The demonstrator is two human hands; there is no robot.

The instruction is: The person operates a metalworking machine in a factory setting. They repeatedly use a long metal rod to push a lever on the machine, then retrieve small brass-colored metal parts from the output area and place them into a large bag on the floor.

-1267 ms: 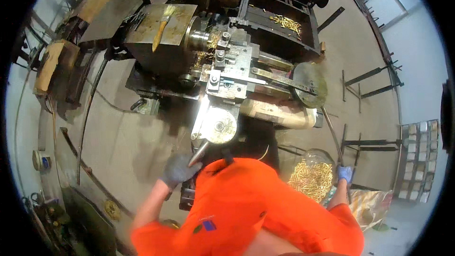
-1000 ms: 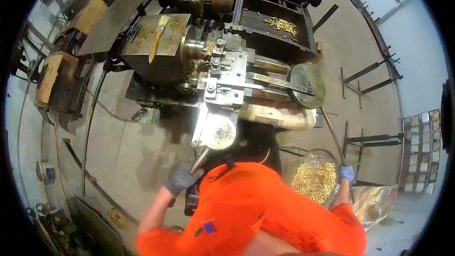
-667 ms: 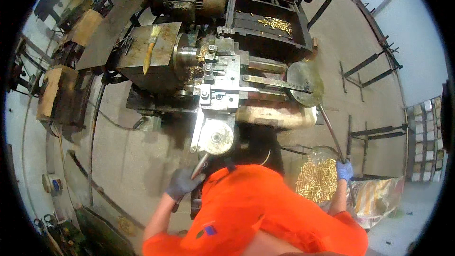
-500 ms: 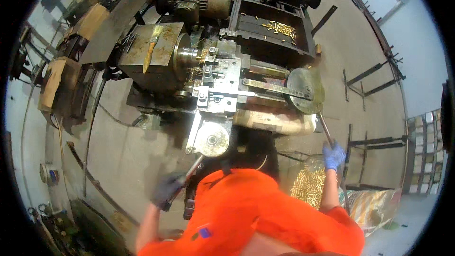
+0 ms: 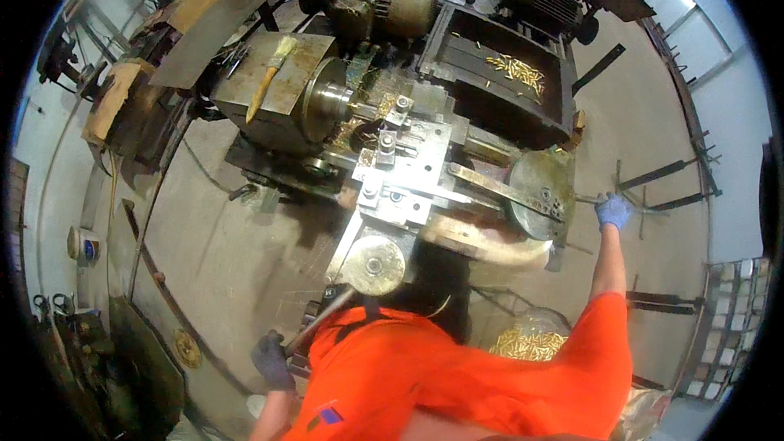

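Observation:
A small metal lathe stands in front of me, its bright tool slide [image 5: 418, 165] beside the spindle chuck [image 5: 328, 100]. My left hand [image 5: 273, 361], in a dark glove, is closed around the end of a lever [image 5: 325, 312] that runs to a round metal disc [image 5: 374, 265] at the slide's near end. Out to the right, my right hand [image 5: 612, 211] wears a blue glove and is closed on another lever [image 5: 585, 198]. That lever reaches out from a larger disc [image 5: 531, 188] on the lathe's right end. Brass-coloured shavings lie around the chuck.
A wooden-handled brush [image 5: 268, 82] lies on the headstock [image 5: 233, 98]. Behind the slide, an open metal tray [image 5: 457, 49] holds small brass pieces; more fill a container [image 5: 531, 345] by my right side. Two motors, one [image 5: 380, 4] nearer, stand at the back. Metal racks [image 5: 653, 173] line the right.
My right hand has moved away from my body, swinging its lever from pointing toward me to pointing right. My left hand is slightly lower, still on its lever. The whole view has shifted and tilted.

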